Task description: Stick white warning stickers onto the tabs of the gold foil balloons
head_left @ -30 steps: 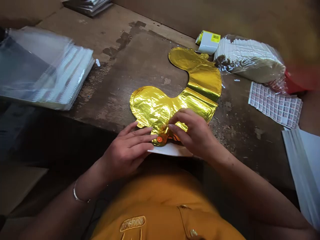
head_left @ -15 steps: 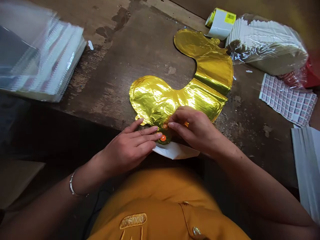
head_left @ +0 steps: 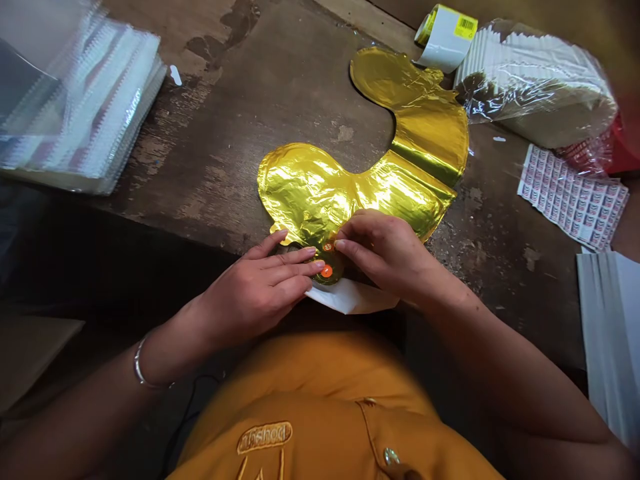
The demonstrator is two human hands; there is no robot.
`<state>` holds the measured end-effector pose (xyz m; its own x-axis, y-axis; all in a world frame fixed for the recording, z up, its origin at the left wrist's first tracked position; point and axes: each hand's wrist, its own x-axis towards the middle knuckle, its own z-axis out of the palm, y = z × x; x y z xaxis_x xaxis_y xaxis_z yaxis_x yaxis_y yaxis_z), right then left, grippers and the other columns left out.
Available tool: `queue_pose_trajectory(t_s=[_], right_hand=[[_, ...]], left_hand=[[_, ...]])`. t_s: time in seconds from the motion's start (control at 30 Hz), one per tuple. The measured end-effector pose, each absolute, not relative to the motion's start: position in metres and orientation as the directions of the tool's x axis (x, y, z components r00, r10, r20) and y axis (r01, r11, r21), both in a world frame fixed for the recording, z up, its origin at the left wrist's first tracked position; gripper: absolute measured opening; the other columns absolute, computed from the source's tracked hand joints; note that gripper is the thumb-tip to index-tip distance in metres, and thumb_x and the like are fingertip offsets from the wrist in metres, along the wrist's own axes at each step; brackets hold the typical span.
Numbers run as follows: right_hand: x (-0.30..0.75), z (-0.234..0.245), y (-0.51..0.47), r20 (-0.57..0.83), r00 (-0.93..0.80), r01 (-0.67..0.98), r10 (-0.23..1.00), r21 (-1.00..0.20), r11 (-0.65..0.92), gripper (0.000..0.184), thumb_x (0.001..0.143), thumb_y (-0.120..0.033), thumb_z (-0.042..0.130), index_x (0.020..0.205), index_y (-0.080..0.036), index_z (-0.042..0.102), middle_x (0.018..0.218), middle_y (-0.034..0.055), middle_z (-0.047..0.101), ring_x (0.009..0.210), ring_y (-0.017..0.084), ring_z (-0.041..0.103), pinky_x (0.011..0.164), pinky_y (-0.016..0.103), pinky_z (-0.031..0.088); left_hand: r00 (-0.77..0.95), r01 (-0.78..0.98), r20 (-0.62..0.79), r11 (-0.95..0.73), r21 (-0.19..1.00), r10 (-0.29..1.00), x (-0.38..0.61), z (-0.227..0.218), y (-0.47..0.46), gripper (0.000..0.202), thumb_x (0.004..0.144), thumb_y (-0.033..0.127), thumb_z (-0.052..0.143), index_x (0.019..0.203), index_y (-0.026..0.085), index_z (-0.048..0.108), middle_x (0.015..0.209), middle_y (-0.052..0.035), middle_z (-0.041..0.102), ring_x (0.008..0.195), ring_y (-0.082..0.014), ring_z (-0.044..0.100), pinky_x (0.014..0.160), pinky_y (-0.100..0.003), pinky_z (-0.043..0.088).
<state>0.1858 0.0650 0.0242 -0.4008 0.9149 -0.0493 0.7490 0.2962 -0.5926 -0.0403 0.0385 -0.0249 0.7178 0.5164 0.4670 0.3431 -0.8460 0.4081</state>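
A flat gold foil balloon (head_left: 350, 187), curved in shape and crinkled, lies on the dark wooden table (head_left: 225, 133). Its lower end sits between my hands. My left hand (head_left: 255, 290) rests on that end with fingers extended, and my right hand (head_left: 385, 253) pinches the foil from the other side. Two small orange round stickers show there, the clearer one (head_left: 326, 271) just past my left fingertips. A white paper piece (head_left: 350, 298) pokes out beneath the foil, partly hidden by it.
Stacked clear plastic bags (head_left: 85, 100) lie at the left. At the back right are a white label roll (head_left: 445, 39) and a plastic-wrapped stack of white pleated paper (head_left: 535, 83). A printed label sheet (head_left: 573, 197) and white sheets (head_left: 607, 333) lie to the right.
The view has shifted, with the table sliding upward and left. My hands have drawn closer around the balloon's end, and a second orange sticker now shows between them.
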Motion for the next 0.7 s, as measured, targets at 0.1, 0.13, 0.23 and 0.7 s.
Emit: queue_pose_trajectory(t_s=[0.1, 0.13, 0.23, 0.7], right_hand=[[0.1851, 0.0252, 0.0653, -0.056, -0.407, 0.753, 0.912, -0.585, 0.3, 0.012, 0.084, -0.022, 0.058, 0.076, -0.017, 0.064, 0.073, 0.0003, 0.062, 0.068, 0.012, 0.054, 0.066, 0.025, 0.04], [0.1848, 0.0255, 0.0653, -0.058, -0.41, 0.755, 0.91, -0.581, 0.303, 0.012, 0.084, -0.023, 0.058, 0.076, -0.017, 0.064, 0.073, 0.0006, 0.062, 0.068, 0.012, 0.054, 0.066, 0.025, 0.04], [0.1838, 0.0257, 0.0651, -0.059, -0.417, 0.755, 0.907, -0.578, 0.309, 0.013, 0.085, -0.023, 0.057, 0.076, -0.017, 0.065, 0.074, 0.0015, 0.063, 0.069, 0.012, 0.055, 0.066, 0.026, 0.04], [0.1782, 0.0239, 0.0641, -0.091, -0.383, 0.799, 0.919, -0.532, 0.281, 0.013, 0.081, -0.021, 0.059, 0.069, -0.017, 0.062, 0.075, 0.0042, 0.063, 0.072, 0.015, 0.055, 0.066, 0.027, 0.041]], left_hand=[[0.718, 0.348, 0.466, -0.846, 0.403, 0.517, -0.0401, -0.0255, 0.0386, 0.014, 0.087, 0.01, 0.056, 0.096, 0.019, 0.062, 0.119, -0.0026, 0.069, 0.117, -0.0179, 0.061, 0.119, -0.04, 0.025], [0.717, 0.347, 0.468, -0.847, 0.404, 0.517, -0.04, -0.0257, 0.0388, 0.014, 0.087, 0.01, 0.057, 0.096, 0.019, 0.062, 0.119, -0.0025, 0.069, 0.117, -0.018, 0.061, 0.118, -0.04, 0.026], [0.711, 0.341, 0.477, -0.846, 0.409, 0.517, -0.0398, -0.0259, 0.0391, 0.014, 0.086, 0.009, 0.057, 0.094, 0.019, 0.062, 0.118, -0.003, 0.07, 0.116, -0.0184, 0.061, 0.118, -0.041, 0.026], [0.707, 0.325, 0.486, -0.846, 0.422, 0.514, -0.0387, -0.0213, 0.0403, 0.015, 0.085, 0.008, 0.056, 0.095, 0.018, 0.063, 0.116, -0.0041, 0.071, 0.115, -0.0185, 0.062, 0.118, -0.039, 0.027]])
